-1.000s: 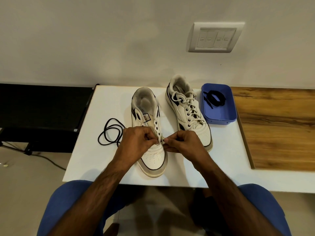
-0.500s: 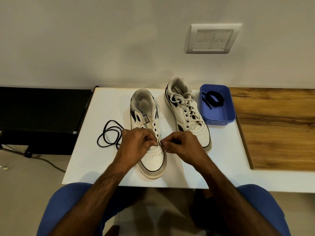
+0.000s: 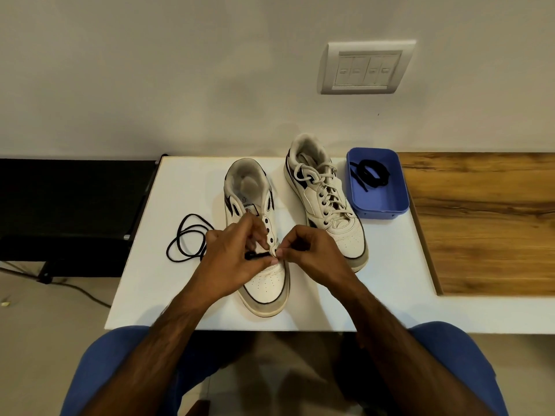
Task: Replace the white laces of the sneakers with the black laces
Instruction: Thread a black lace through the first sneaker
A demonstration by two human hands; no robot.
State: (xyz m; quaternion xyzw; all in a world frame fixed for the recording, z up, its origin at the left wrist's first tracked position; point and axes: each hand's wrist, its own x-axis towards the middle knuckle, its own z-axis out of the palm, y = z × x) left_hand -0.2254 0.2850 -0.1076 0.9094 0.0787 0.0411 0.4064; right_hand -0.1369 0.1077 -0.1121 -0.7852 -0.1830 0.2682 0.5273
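Sneaker (image 3: pixel 264 283) points toe-first toward the person; both hands (image 3: pixel 231 259) (image 3: pixel 312 253) pinch black lace (image 3: pixel 255 255).

Both forearms reach forward from the lower edge of the view and converge toward the middle. The left hand (image 3: pixel 232 256) has its fingers curled, thumb and forefinger pinched together, knuckles turned up. The right hand (image 3: pixel 312 250) mirrors it, fingers curled inward and thumb pressed to forefinger, its fingertips (image 3: pixel 279 253) almost touching those of the left.
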